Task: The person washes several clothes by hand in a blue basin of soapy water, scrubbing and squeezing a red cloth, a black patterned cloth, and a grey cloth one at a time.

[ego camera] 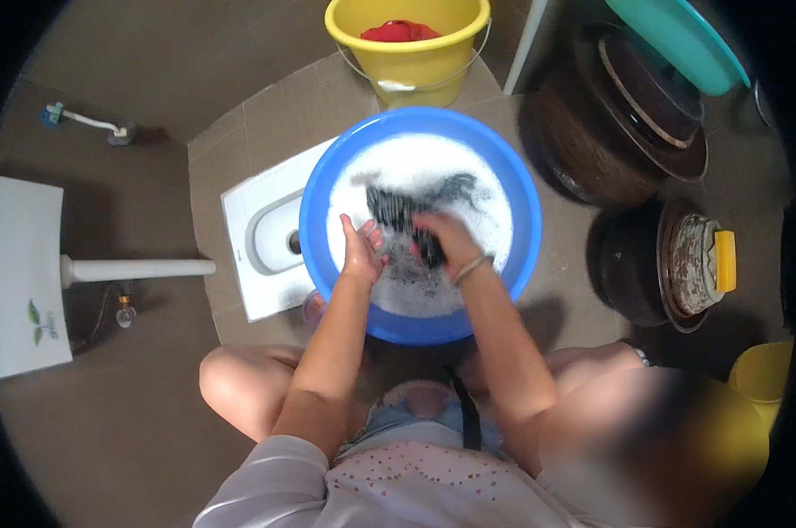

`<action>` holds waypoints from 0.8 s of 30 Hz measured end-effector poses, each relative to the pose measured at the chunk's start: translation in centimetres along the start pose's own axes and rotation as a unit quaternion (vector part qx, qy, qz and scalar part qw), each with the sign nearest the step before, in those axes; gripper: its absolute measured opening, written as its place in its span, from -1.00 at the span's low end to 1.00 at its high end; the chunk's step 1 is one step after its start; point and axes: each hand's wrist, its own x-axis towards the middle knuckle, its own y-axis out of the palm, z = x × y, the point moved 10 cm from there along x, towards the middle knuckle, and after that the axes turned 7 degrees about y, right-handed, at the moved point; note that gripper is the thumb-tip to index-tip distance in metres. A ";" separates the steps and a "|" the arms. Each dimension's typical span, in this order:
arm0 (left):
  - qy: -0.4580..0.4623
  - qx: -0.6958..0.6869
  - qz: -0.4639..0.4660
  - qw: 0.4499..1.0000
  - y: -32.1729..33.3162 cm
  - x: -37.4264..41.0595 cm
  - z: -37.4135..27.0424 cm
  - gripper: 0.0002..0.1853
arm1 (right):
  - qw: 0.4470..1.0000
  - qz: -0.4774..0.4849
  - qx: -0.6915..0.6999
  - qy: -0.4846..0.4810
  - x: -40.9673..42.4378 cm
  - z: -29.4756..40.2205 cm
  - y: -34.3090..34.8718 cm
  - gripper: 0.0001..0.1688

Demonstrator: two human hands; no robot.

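A blue plastic basin (528,204) full of white suds (404,155) stands in front of me on the tiled floor. Dark striped cloth (393,206) lies wet in the foam, part of it spread toward the upper right of the basin. Over the right half, my right hand (447,241) is blurred and closed around a bunch of this cloth; a bracelet circles its wrist. My left hand (363,247) hovers at the left of the suds, palm turned up and fingers apart, holding nothing. Grey, thinner foam covers the water nearest me.
Behind the basin stands a yellow bucket (408,69) with red cloth (400,31) inside. A squat toilet (266,264) adjoins the basin's left side. On the right are large brown jars (589,145), (629,264) and a teal basin (688,46). A white cistern (21,264) hangs left.
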 end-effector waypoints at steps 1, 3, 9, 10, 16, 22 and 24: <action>-0.010 -0.027 -0.013 1.000 -1.0 0.2 0.6 -0.12 | 0.999 0.010 -0.005 -0.047 -0.3 3.7 2.3 -0.69; -0.050 -0.102 0.019 0.993 -1.5 1.4 3.6 -0.26 | 0.978 0.140 0.103 -0.115 -0.7 10.3 7.7 -0.61; -0.128 -0.138 -0.007 0.982 -3.0 3.2 9.5 -0.49 | 0.921 0.008 -0.190 -0.341 1.0 18.7 9.7 -0.44; -0.133 -0.133 -0.025 0.982 -3.1 3.5 9.6 -0.49 | 0.886 -0.031 -0.324 -0.330 3.4 17.6 7.4 -0.45; -0.033 -0.093 -0.139 0.985 -6.5 4.3 7.3 -0.45 | 0.632 -0.299 -0.715 -0.005 13.7 6.9 -12.7 0.19; -0.037 -0.055 -0.040 0.997 -4.4 4.5 5.6 -0.19 | 0.430 -0.220 -0.876 0.014 16.3 -5.2 -7.6 -0.20; -0.033 -0.077 0.079 0.993 -2.5 5.4 6.1 -0.17 | 0.428 -0.144 -0.891 -0.047 15.7 -7.6 -5.0 -0.32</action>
